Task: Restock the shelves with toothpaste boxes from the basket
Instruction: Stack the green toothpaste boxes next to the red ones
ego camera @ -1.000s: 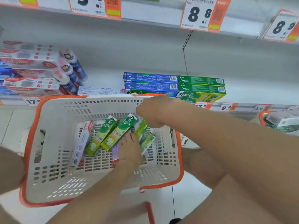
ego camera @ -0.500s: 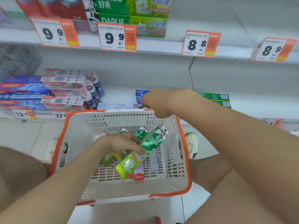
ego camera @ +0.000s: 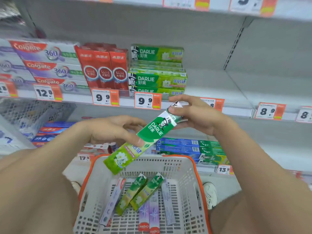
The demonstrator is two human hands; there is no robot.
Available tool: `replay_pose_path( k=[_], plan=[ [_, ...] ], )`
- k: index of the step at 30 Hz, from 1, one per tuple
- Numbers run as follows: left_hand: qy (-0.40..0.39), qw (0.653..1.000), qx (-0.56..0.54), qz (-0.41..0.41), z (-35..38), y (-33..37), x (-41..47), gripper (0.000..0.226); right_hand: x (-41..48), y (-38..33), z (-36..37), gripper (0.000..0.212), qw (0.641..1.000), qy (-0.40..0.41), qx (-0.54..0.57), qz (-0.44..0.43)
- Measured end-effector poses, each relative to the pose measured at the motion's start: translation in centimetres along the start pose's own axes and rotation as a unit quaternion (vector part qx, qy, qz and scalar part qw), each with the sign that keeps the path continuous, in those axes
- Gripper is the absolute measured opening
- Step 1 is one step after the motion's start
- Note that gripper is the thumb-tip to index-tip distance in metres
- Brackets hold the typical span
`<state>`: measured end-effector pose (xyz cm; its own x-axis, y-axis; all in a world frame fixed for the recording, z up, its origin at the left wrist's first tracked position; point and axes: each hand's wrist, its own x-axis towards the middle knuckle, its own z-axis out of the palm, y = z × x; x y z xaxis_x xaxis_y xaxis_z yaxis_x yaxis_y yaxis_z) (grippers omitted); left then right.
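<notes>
Gripping box (ego camera: pixel 157 130) mid-length with left hand (ego camera: pixel 111 130), thumb across front. Pinching its top end with right hand (ego camera: pixel 197 115), above basket (ego camera: pixel 168 164)

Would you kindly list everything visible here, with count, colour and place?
held Darlie box: one, green, tilted above basket
basket: one, white, orange rim, below the hands
Darlie boxes in basket: two, green, side by side
other basket boxes: at least four, white or lilac, around them
shelf Darlie stack: count unclear, green, above 9.9 tag
upright boxes: three, red, left of that stack
Colgate 360 boxes: three, white-lilac, far left
price tags: several, white-orange, shelf edges
left hand: grips the held box's lower half
right hand: pinches its top end
</notes>
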<state>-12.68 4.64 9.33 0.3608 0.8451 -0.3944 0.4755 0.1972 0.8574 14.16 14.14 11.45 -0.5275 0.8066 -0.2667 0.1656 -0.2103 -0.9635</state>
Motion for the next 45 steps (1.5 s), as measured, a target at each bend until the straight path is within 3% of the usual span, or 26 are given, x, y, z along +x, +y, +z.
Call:
replay_pose_path(
  k=[3,7,11,14,17,23,26,29,31,35,37,41,45],
  plan=[
    [0.046,0.997,-0.041,0.055,-0.5,0.3,-0.7,0.065,0.5,-0.5,1.0,0.045,0.992,0.080,0.068,-0.076],
    [0.079,0.990,-0.091,0.078,-0.6,0.4,-1.3,0.049,1.7,-0.5,2.7,0.049,0.970,0.179,0.126,-0.102],
    [0.162,0.979,-0.090,0.087,-1.6,-0.3,-1.7,0.040,2.3,-1.4,2.7,0.027,0.950,0.233,0.162,-0.133],
    [0.225,0.963,-0.122,0.085,-1.5,-0.2,-1.4,0.031,2.5,-1.8,3.0,0.030,0.947,0.216,0.194,-0.140],
    [0.253,0.955,-0.126,0.090,-1.0,0.4,-0.8,0.029,2.7,-1.8,3.4,0.045,0.953,0.201,0.186,-0.131],
    [0.274,0.942,-0.183,0.069,1.3,1.3,0.5,0.026,1.8,-2.4,4.2,0.078,0.985,0.159,0.065,0.011],
    [0.258,0.940,-0.214,0.061,2.2,1.8,0.9,0.026,0.9,-2.4,4.7,0.067,0.993,0.119,0.023,0.003],
    [0.274,0.930,-0.234,0.068,2.6,2.6,0.8,0.026,0.6,-2.5,5.1,0.053,0.990,0.118,-0.006,-0.076],
    [0.300,0.924,-0.226,0.066,2.3,2.9,0.9,0.028,0.6,-2.5,5.2,0.046,0.955,0.184,-0.137,-0.187],
    [0.370,0.912,-0.167,0.061,0.9,2.7,1.8,0.031,1.2,-3.0,4.9,0.055,0.803,0.251,-0.408,-0.354],
    [0.379,0.912,-0.148,0.048,0.2,2.7,2.3,0.032,2.5,-4.0,4.5,0.064,0.730,0.281,-0.502,-0.369],
    [0.343,0.928,-0.143,0.008,-0.3,2.5,3.0,0.031,6.5,-7.0,4.2,0.067,0.632,0.329,-0.606,-0.355],
    [0.330,0.934,-0.135,-0.015,-0.3,2.4,3.2,0.023,11.5,-10.2,4.8,0.065,0.603,0.306,-0.669,-0.310]
  ],
)
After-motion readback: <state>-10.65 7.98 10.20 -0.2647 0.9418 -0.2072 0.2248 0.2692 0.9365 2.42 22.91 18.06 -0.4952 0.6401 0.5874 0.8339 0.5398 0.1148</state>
